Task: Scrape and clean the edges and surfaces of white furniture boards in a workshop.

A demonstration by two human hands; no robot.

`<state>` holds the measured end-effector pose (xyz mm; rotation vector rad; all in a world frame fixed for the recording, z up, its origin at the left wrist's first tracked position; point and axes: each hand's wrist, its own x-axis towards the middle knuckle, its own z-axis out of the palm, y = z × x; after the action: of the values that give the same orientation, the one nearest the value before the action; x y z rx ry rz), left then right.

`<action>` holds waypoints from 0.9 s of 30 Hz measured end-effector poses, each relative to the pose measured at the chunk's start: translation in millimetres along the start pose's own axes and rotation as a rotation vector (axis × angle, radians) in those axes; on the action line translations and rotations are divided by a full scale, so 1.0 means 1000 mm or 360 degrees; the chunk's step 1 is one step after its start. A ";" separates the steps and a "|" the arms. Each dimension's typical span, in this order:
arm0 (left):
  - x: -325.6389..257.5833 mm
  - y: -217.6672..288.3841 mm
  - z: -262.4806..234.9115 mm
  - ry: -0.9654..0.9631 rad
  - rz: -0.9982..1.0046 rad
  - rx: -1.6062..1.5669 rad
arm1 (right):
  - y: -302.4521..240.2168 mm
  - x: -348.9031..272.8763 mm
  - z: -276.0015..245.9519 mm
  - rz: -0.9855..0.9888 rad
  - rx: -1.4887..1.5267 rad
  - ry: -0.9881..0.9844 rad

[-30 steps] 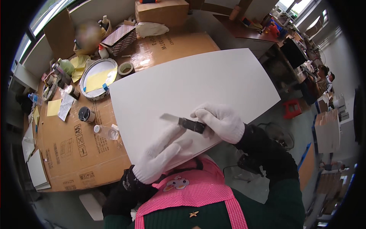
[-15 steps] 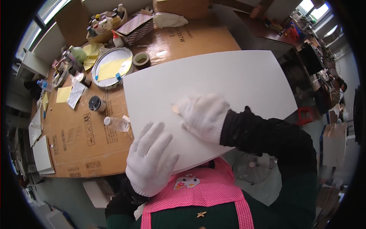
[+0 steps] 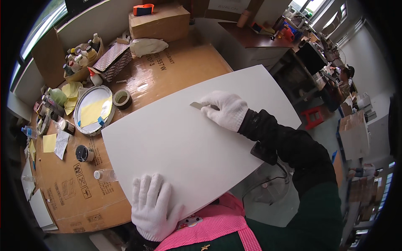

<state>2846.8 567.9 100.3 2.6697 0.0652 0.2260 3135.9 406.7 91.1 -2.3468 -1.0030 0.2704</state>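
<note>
A large white board [image 3: 184,138] lies in front of me, its left part over the cardboard-covered table. My right hand [image 3: 226,109], in a white knit glove, is closed on a small flat greyish piece [image 3: 195,105] that touches or hovers just over the board's far half. Its exact kind cannot be made out. Gloved too, my left hand [image 3: 154,205] rests with fingers spread on the board's near left corner and holds nothing. A clear plastic bottle [image 3: 105,175] with a white cap lies beside the board's left edge.
Left of the board stand a round tub lid [image 3: 93,111] with yellow paper on it, a tape roll [image 3: 122,99] and a dark-lidded jar [image 3: 84,153]. Farther back are a basket of small bottles [image 3: 86,58] and a cardboard box [image 3: 159,23]. A red stool [image 3: 313,117] is at right.
My right hand has moved farther out over the board, and the piece in it shows more plainly. My left hand has settled flat at the near corner. The view has turned and shifted right.
</note>
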 end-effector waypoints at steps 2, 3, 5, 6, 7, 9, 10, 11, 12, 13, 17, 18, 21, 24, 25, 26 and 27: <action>0.001 0.000 0.000 -0.0021 -0.0036 -0.0005 | 0.030 0.011 -0.020 -0.0005 -0.0119 0.0083; 0.003 0.001 0.000 -0.0049 -0.0062 -0.0010 | 0.055 0.018 -0.037 0.0150 -0.0256 0.0191; 0.005 0.005 -0.001 -0.0045 -0.0043 0.0047 | 0.125 0.035 -0.078 0.0216 -0.0443 0.0487; 0.008 0.006 0.000 -0.0043 0.0010 0.0069 | 0.164 0.034 -0.114 0.0334 -0.0809 0.0605; 0.009 0.007 0.001 -0.0054 0.0025 0.0057 | 0.193 0.034 -0.143 0.0644 -0.0961 0.0552; 0.010 0.001 0.001 0.0000 0.0046 0.0032 | 0.192 0.042 -0.146 0.0965 -0.0898 0.0483; 0.010 -0.001 0.001 -0.0006 0.0033 0.0040 | 0.175 0.044 -0.124 0.0761 -0.0599 0.0513; 0.008 0.000 0.002 0.0018 -0.0001 0.0000 | 0.147 0.045 -0.098 0.0551 -0.0295 0.0531; 0.007 0.000 0.002 0.0041 -0.0018 -0.0048 | 0.113 0.037 -0.064 0.0190 -0.0166 0.0463; 0.006 0.000 0.002 0.0038 -0.0014 -0.0044 | 0.089 0.032 -0.043 -0.0170 -0.0040 0.0403; 0.007 -0.002 0.003 0.0008 0.0003 -0.0001 | 0.111 0.034 -0.061 0.0155 -0.0271 0.0463; 0.010 0.000 0.005 0.0011 0.0029 -0.0016 | 0.142 0.032 -0.086 0.0243 -0.0523 0.0564; 0.012 0.002 0.007 0.0000 0.0001 -0.0013 | 0.143 0.029 -0.105 0.0583 -0.0269 0.0545; 0.009 0.000 0.007 -0.0016 -0.0021 -0.0021 | 0.098 0.017 -0.063 0.0133 -0.0177 0.0359; 0.007 -0.001 0.006 -0.0027 -0.0033 -0.0008 | 0.079 0.018 -0.058 0.0227 -0.0141 0.0200; 0.006 -0.001 0.005 -0.0020 -0.0023 0.0007 | 0.084 0.019 -0.061 0.0238 -0.0137 0.0203; 0.008 -0.001 0.006 -0.0006 -0.0014 0.0021 | 0.098 0.023 -0.069 0.0430 -0.0187 0.0325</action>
<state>2855.7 566.5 95.7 2.6820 0.0775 0.2182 3237.6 339.6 92.5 -2.5566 -0.6198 0.0721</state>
